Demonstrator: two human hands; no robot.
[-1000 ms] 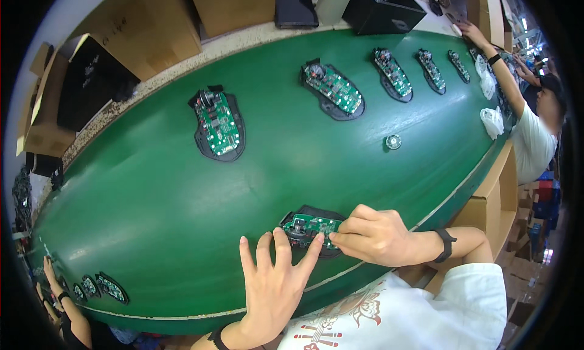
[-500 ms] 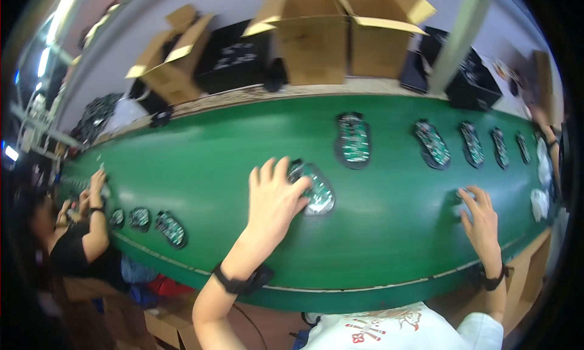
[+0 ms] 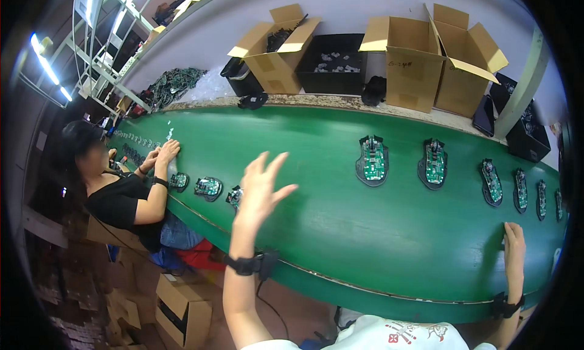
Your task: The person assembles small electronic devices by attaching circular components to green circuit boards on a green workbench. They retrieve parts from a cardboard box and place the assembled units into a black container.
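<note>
Here, taking the long green conveyor belt [image 3: 340, 222] as the landmark, a co-worker [image 3: 112, 189] in a black top sits at its near edge on the far left, with both of that person's hands resting on the belt surface beside a row of small mouse bases fitted with green circuit boards. Further right along the same near edge, two more such bases lie just beside that person's arm, and a third mouse base [image 3: 235, 197] sits partly hidden behind the wearer's raised left hand [image 3: 260, 189]. That left hand is lifted above the belt with its fingers spread wide and loose, grasping nothing; a dark band with a trailing cord circles its wrist. The mouse base behind it is the nearest thing to it, though whether the hand touches it cannot be told. Beyond the belt's far edge stand open cardboard boxes [image 3: 277, 46] and black bins. Toward the middle of the belt, well apart from both hands, lie two larger black mouse shells [image 3: 372, 160] carrying green boards, with a line of further ones curving off to the right. At the belt's near right edge, the right hand [image 3: 514, 246] lies flat on the green surface, fingers stretched out and empty.
</note>
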